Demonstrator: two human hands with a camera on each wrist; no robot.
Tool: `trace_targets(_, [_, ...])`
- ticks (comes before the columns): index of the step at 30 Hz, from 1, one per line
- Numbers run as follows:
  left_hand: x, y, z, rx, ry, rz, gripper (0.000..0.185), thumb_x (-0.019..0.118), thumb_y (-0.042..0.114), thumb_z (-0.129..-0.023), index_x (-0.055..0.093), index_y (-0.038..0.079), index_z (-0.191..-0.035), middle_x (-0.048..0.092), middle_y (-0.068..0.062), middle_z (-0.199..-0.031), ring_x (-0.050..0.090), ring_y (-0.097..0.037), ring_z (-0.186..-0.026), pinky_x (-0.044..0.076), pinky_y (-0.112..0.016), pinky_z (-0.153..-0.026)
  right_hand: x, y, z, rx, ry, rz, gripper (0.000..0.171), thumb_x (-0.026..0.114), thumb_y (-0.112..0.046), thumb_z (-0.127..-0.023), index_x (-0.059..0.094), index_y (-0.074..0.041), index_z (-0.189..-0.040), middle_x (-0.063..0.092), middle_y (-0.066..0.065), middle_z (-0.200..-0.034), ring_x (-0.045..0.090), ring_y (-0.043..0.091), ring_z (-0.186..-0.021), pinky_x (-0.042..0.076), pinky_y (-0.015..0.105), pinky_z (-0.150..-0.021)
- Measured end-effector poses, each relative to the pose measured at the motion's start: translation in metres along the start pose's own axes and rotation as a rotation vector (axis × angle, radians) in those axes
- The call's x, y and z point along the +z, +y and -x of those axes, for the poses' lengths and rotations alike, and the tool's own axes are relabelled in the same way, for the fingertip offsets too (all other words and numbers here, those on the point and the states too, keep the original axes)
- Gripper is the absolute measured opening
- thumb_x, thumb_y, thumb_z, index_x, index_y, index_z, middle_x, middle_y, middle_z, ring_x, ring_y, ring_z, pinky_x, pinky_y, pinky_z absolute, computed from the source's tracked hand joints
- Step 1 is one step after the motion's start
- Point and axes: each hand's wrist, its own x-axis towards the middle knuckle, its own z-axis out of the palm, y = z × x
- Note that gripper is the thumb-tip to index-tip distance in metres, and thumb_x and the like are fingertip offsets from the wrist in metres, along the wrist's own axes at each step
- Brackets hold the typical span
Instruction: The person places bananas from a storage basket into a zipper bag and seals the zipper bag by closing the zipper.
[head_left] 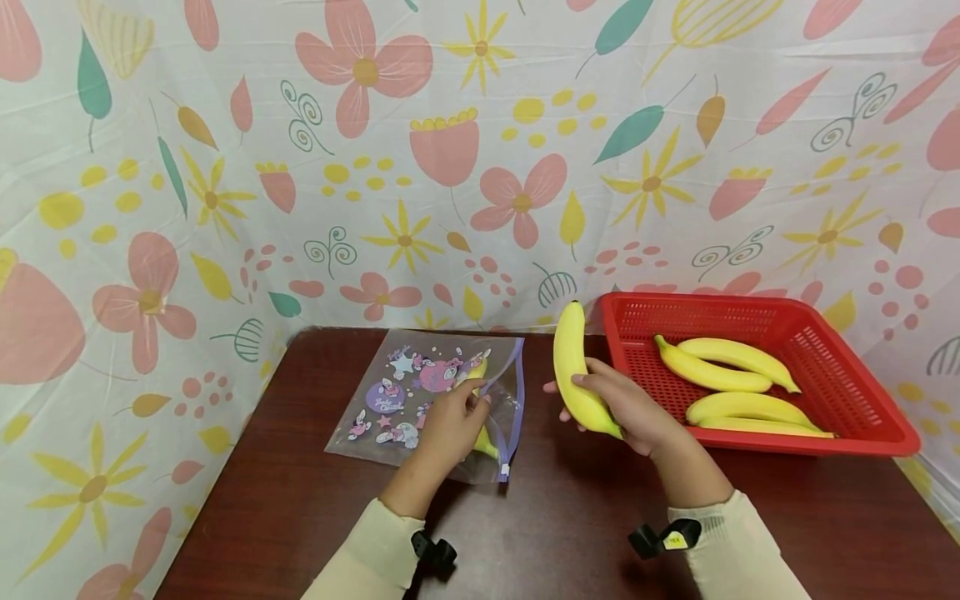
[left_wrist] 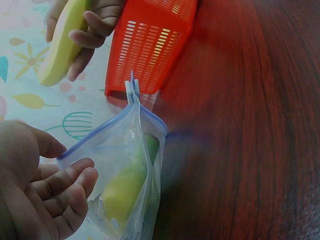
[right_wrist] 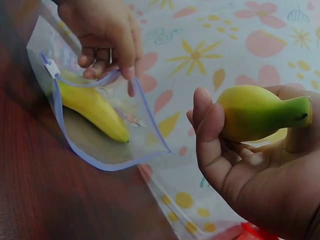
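Note:
On the dark wooden table (head_left: 570,517) lies a clear zip bag (head_left: 420,392) printed with cartoon figures, its blue-edged mouth facing right. One yellow banana (right_wrist: 92,107) is inside it. My left hand (head_left: 471,408) pinches the upper edge of the bag's mouth (right_wrist: 107,80) and holds it open. Just right of the bag, above the table, my right hand (head_left: 592,400) grips a second banana (head_left: 572,367) with its tip pointing up. From the left wrist view the bag (left_wrist: 125,165) stands open, with that held banana (left_wrist: 60,40) beyond it.
A red plastic basket (head_left: 862,392) stands at the table's right rear with several bananas (head_left: 712,371) in it. A flowered cloth (head_left: 480,167) hangs behind and around the table. Bare tabletop lies in front of both hands.

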Motion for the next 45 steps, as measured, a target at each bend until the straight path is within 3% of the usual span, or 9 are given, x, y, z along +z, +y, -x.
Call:
trace_targets(3, [0.000,0.000,0.000,-0.014,-0.007,-0.006,0.034,0.059,0.025,-0.099,0.067,0.011,-0.129,0.067,0.002,-0.082,0.052,-0.005,-0.061,0.045,-0.023,-0.058,0.003,0.002,-0.001,0.023,0.001,-0.004,0.052,0.048,-0.038,-0.106,0.034,-0.011,-0.148,0.068,0.004,-0.128,0.072,0.029,-0.093,0.059,0.029,-0.072])
trace_targets(10, [0.000,0.000,-0.001,-0.021,-0.011,-0.009,0.034,0.059,0.026,-0.099,0.067,0.012,-0.129,0.068,0.003,-0.082,0.052,-0.004,-0.061,0.046,-0.023,-0.058,0.008,0.009,-0.004,0.040,-0.011,-0.006,0.052,0.047,-0.035,-0.106,0.034,-0.008,-0.148,0.066,0.003,-0.126,0.073,0.021,-0.090,0.059,0.029,-0.073])
trace_targets(18, [0.000,-0.001,0.000,-0.007,-0.003,-0.002,0.033,0.060,0.023,-0.099,0.068,0.010,-0.128,0.068,0.002,-0.082,0.052,-0.005,-0.061,0.046,-0.024,-0.059,0.012,0.021,-0.008,0.056,-0.003,0.018,0.058,0.049,-0.034,-0.105,0.032,-0.002,-0.150,0.066,0.015,-0.098,0.072,0.019,-0.086,0.059,0.031,-0.071])
trace_targets(22, [0.000,-0.001,0.000,0.001,-0.002,-0.004,0.032,0.059,0.022,-0.099,0.068,0.009,-0.127,0.068,0.001,-0.081,0.052,-0.005,-0.061,0.046,-0.024,-0.059,0.014,0.027,-0.010,0.066,-0.012,0.020,0.059,0.050,-0.035,-0.105,0.033,-0.002,-0.150,0.064,0.021,-0.103,0.071,0.022,-0.089,0.059,0.032,-0.072])
trace_targets(29, [0.000,-0.001,-0.001,0.002,-0.002,-0.001,0.032,0.060,0.023,-0.099,0.068,0.010,-0.127,0.067,0.002,-0.080,0.051,-0.005,-0.059,0.045,-0.023,-0.058,0.018,0.034,-0.013,0.088,-0.037,0.024,0.061,0.051,-0.037,-0.104,0.033,-0.002,-0.151,0.067,0.015,-0.101,0.070,0.028,-0.095,0.059,0.031,-0.072])
trace_targets(39, [0.000,-0.001,-0.001,-0.017,-0.014,-0.001,0.035,0.059,0.027,-0.100,0.067,0.011,-0.130,0.067,0.003,-0.082,0.051,-0.004,-0.059,0.045,-0.023,-0.057,0.027,0.045,-0.016,0.108,-0.075,0.004,0.062,0.052,-0.037,-0.104,0.033,-0.001,-0.151,0.059,0.032,-0.118,0.071,0.032,-0.099,0.059,0.034,-0.073])
trace_targets(45, [-0.001,0.000,-0.001,-0.019,-0.012,0.004,0.036,0.059,0.027,-0.100,0.067,0.011,-0.130,0.068,0.002,-0.083,0.052,-0.005,-0.060,0.046,-0.024,-0.057,0.030,0.052,-0.017,0.110,-0.095,0.006,0.062,0.051,-0.034,-0.104,0.031,-0.001,-0.153,0.057,0.035,-0.123,0.072,0.030,-0.098,0.059,0.034,-0.074])
